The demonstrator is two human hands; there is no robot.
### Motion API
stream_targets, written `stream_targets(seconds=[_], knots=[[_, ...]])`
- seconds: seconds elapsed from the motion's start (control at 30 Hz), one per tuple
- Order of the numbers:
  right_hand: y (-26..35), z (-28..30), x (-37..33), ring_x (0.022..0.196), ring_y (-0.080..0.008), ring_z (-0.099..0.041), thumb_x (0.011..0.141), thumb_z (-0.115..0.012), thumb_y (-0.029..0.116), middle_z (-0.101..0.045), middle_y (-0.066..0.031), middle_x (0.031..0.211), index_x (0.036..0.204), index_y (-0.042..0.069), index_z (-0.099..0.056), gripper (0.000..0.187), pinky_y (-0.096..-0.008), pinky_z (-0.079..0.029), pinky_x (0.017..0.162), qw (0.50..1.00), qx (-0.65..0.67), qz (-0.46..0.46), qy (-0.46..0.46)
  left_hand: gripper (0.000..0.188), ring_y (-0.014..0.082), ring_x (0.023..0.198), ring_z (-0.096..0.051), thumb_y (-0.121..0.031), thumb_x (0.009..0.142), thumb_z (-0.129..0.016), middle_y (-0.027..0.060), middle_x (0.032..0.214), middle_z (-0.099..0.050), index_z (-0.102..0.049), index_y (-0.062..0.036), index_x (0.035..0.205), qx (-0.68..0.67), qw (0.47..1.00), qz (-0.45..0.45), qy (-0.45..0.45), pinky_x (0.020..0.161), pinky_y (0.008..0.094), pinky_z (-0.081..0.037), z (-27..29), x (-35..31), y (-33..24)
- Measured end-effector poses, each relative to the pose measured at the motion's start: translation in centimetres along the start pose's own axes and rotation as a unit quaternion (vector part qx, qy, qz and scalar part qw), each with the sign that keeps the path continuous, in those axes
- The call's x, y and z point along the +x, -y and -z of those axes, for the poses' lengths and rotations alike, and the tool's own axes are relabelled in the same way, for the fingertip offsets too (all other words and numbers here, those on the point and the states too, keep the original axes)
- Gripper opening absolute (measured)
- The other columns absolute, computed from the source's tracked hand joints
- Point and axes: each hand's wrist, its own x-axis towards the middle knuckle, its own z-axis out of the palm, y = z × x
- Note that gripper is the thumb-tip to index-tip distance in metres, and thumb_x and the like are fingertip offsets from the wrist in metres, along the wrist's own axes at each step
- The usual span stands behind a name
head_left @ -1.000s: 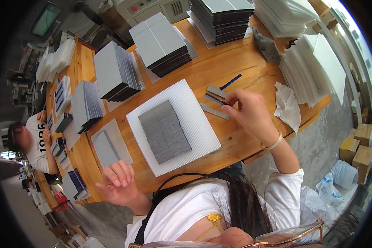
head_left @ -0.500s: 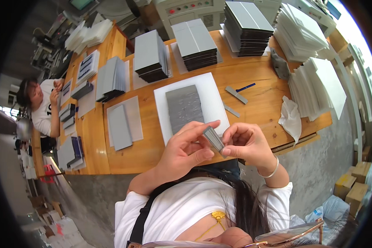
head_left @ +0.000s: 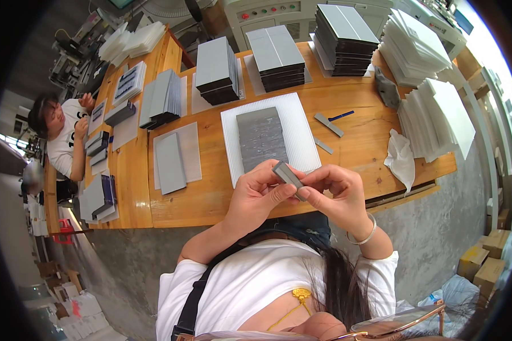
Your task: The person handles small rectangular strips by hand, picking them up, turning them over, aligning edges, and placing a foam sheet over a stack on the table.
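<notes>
Both my hands are closed on a short grey bar held above the table's near edge. My left hand grips its upper end between thumb and fingers. At the lower end, the thumb and fingertips of my right hand pinch it. Lengthwise lines run along the bar; whether it is one piece or several strips together I cannot tell. Just beyond my hands, a dark grey, rough-surfaced block of rows lies on a white ribbed sheet. Right of this sheet are two loose grey strips and a thin blue tool.
Tall stacks of grey panels line the far side of the wooden table. White sheets are piled at the right, near a crumpled white wrapper. A flat grey panel lies left. Another person sits far left.
My hands have turned the grey bar so a broader face shows, and my left thumb now lies over it. My view has shifted slightly. The other person has raised a hand.
</notes>
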Motion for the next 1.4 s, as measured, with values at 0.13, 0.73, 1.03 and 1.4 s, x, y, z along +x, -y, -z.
stream_targets(seconds=[0.13,0.73,1.03,1.4], knots=[[-0.4,-0.3,0.2,0.071,-0.0067,-0.061,0.083,-0.071,0.007,-0.067,-0.0068,0.084,0.089,-0.005,-0.062,0.016,-0.0194,-0.050,0.063,0.996,0.086,-0.007,-0.028,0.025,0.0146,0.094,-0.060,-0.011,0.091,-0.060,0.0059,0.104,-0.051,-0.062,0.0038,0.110,0.016,1.000,0.005,-0.019,0.078,0.0249,-0.056,0.0,0.0,0.1],[4.3,14.5,1.6,0.111,-0.0292,-0.054,0.082,-0.068,0.022,-0.061,-0.0124,0.115,0.111,0.008,-0.062,0.033,-0.0430,-0.040,0.096,0.552,-0.708,0.182,-0.401,0.013,0.0144,0.067,-0.061,-0.006,0.088,-0.054,0.0083,0.091,-0.060,-0.061,0.0034,0.094,0.068,0.983,-0.051,-0.160,0.059,0.0249,-0.051,2.8,-2.6,-1.6],[2.5,25.3,-1.9,0.105,-0.0245,-0.058,0.081,-0.067,0.024,-0.063,-0.0060,0.114,0.121,0.016,-0.060,0.041,-0.0434,-0.040,0.092,0.502,-0.785,0.015,-0.363,0.016,0.0148,0.066,-0.060,-0.009,0.088,-0.055,0.0083,0.088,-0.061,-0.062,0.0042,0.095,0.053,0.955,-0.090,-0.277,0.058,0.0273,-0.051,7.4,-3.5,-1.7],[4.5,10.1,3.1,0.105,-0.0262,-0.062,0.075,-0.066,0.016,-0.069,-0.0009,0.103,0.092,0.016,-0.073,0.019,-0.0491,-0.029,0.108,0.693,-0.593,0.389,-0.129,0.019,0.0170,0.091,-0.062,-0.013,0.091,-0.056,0.0116,0.098,-0.067,-0.064,0.0016,0.100,-0.026,0.962,-0.049,-0.266,0.087,0.0312,-0.047,11.0,-3.0,-0.2]])
